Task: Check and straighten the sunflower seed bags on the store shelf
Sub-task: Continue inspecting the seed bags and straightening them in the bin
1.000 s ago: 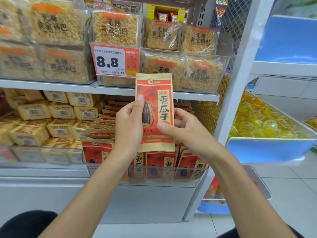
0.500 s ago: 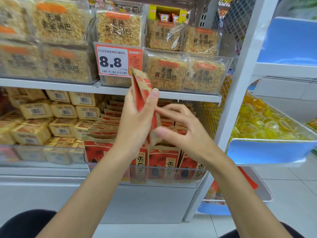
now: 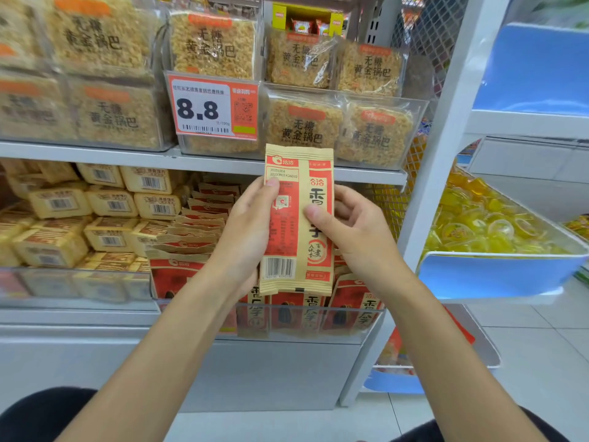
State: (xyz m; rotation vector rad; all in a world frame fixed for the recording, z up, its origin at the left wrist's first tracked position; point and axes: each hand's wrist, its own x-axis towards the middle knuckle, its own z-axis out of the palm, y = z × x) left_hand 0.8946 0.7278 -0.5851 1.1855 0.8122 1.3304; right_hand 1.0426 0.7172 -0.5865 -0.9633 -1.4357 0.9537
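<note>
A tan and red sunflower seed bag (image 3: pixel 298 224) is held upright in front of the shelf, its back side with barcode and date print facing me. My left hand (image 3: pixel 245 231) grips its left edge, thumb on the face. My right hand (image 3: pixel 353 224) pinches its right edge, thumb pressed on the front. Behind and below, several more seed bags (image 3: pixel 306 311) stand in a clear-fronted shelf bin (image 3: pixel 350 317), and others (image 3: pixel 197 228) lie stacked further back.
Yellow wrapped snack blocks (image 3: pixel 60 202) fill the bin to the left. Rice-crust packs (image 3: pixel 213 46) and a red 8.8 price tag (image 3: pixel 213 106) sit on the shelf above. A white upright post (image 3: pixel 446 129) and a blue tray of yellow jellies (image 3: pixel 497 275) are at right.
The bag has been turned over between both hands: front face a second ago, edge-on half a second ago, and now its back with barcode faces me.
</note>
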